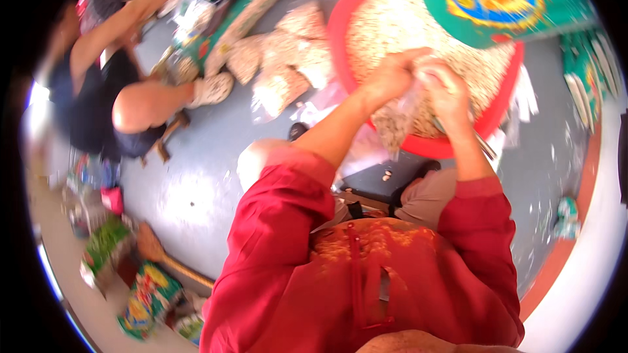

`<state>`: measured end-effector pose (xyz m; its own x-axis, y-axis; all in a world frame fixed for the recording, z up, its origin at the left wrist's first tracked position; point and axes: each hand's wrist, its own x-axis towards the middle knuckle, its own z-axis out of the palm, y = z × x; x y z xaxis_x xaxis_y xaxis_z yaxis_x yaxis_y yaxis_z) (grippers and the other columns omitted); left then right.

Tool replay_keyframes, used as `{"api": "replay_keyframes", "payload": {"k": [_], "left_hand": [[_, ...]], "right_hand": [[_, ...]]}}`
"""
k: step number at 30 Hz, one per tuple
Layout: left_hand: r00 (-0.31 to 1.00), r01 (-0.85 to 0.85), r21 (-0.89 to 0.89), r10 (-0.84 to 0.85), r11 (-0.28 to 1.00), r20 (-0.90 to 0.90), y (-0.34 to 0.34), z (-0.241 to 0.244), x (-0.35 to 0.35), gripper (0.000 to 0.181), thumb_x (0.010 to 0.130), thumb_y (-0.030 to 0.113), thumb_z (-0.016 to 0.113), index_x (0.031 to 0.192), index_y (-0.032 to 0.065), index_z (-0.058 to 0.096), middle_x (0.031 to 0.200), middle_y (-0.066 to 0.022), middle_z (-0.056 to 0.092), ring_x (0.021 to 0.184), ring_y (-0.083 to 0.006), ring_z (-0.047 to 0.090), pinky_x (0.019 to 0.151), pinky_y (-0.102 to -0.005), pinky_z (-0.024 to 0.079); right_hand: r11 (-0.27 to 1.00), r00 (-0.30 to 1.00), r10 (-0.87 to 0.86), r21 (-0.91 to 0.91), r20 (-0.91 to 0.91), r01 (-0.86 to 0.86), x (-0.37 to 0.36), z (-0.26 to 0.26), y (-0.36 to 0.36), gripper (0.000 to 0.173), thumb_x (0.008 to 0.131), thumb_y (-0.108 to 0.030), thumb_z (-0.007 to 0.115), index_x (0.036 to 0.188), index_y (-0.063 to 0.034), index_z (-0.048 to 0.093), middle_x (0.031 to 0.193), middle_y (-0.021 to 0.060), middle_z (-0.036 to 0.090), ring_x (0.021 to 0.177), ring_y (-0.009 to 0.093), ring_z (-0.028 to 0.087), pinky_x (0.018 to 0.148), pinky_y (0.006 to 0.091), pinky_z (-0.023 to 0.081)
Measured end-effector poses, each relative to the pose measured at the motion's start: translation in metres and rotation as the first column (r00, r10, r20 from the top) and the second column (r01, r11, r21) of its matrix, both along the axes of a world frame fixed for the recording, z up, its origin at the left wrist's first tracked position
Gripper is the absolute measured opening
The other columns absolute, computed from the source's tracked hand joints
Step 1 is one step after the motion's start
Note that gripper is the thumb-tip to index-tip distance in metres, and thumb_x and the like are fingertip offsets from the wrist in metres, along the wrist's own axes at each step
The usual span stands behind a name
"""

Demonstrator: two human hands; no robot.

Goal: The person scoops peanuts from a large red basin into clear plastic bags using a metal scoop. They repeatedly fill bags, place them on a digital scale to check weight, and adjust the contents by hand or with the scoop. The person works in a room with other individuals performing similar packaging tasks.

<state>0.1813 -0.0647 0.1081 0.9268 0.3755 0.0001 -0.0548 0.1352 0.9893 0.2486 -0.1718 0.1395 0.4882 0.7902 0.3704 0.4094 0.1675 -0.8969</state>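
Over the near part of a red plastic tub (pixel 342 34) full of pale seeds or nuts (pixel 380 24), my two hands meet at the top of a clear plastic bag (pixel 395 125). The bag hangs below them with some of the pale pieces inside. Its gathered mouth is pinched by my left hand (pixel 392 76) and by my right hand (pixel 444 86). Blur hides the exact finger positions. A metal handle or rod (pixel 484 147) sticks out by my right wrist. A green printed sack (pixel 554 5) covers the tub's far right part.
Several filled clear bags (pixel 282 86) lie on the grey floor left of the tub. Another person (pixel 93 103) sits at the left on a low wooden stool (pixel 169 139). Folded green sacks (pixel 584 78) lie at the right. A wooden paddle (pixel 152 245) rests lower left.
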Motion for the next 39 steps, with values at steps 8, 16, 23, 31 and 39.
{"api": "replay_keyframes", "payload": {"k": [8,16,23,31,39], "left_hand": [[0.992,0.109,0.285,-0.088,0.952,-0.086,0.015,0.014,-0.078,0.013,0.072,0.001,0.054,0.083,0.005,0.061,0.072,-0.0026,0.058,0.068,-0.0084,0.052,0.062,-0.0241,0.043],[0.899,-0.15,0.257,0.24,0.955,-0.366,0.079,0.021,-0.146,0.007,0.064,-0.001,0.051,0.06,0.0038,0.053,0.056,0.0011,0.048,0.052,-0.0067,0.043,0.046,-0.0219,0.034],[0.755,-0.539,0.284,0.604,0.793,-0.255,0.148,0.024,-0.228,0.014,0.058,-0.006,0.04,0.058,0.0001,0.052,0.053,-0.001,0.046,0.046,-0.0054,0.037,0.042,-0.0183,0.028],[0.467,-0.639,0.406,0.749,0.653,-0.47,0.222,-0.154,-0.291,0.014,0.064,-0.002,0.045,0.058,0.0046,0.056,0.047,-0.0007,0.046,0.037,-0.0096,0.041,0.034,-0.0243,0.033],[0.319,-0.78,0.317,0.779,0.54,-0.54,0.229,-0.239,-0.302,0.011,0.069,0.002,0.044,0.069,0.0058,0.055,0.057,-0.0025,0.049,0.047,-0.0126,0.045,0.038,-0.0265,0.041]], "right_hand": [[0.923,0.899,0.337,-0.093,-0.28,-0.375,-0.053,0.008,0.003,0.009,0.075,0.006,0.048,0.081,0.0024,0.053,0.082,0.0061,0.054,0.062,0.01,0.052,0.057,0.0213,0.043],[0.987,0.983,0.051,-0.144,-0.175,-0.077,-0.003,0.012,-0.03,0.012,0.082,-0.005,0.047,0.09,0.0008,0.053,0.081,0.0044,0.055,0.068,0.01,0.053,0.063,0.0229,0.043],[0.297,0.752,0.012,-0.721,0.659,0.626,0.079,-0.015,-0.116,0.032,0.075,-0.028,0.053,0.098,-0.0056,0.054,0.091,0.0154,0.056,0.085,0.032,0.053,0.071,0.0409,0.042],[-0.044,0.903,0.132,-0.908,0.408,0.417,0.1,-0.077,-0.168,0.031,0.074,-0.032,0.051,0.084,-0.0033,0.053,0.082,0.0181,0.057,0.079,0.034,0.054,0.066,0.0428,0.04],[-0.049,0.949,0.03,-0.948,0.315,0.316,0.117,-0.094,-0.165,0.031,0.072,-0.034,0.052,0.079,-0.0033,0.056,0.076,0.0181,0.057,0.07,0.032,0.055,0.062,0.0407,0.041]]}}
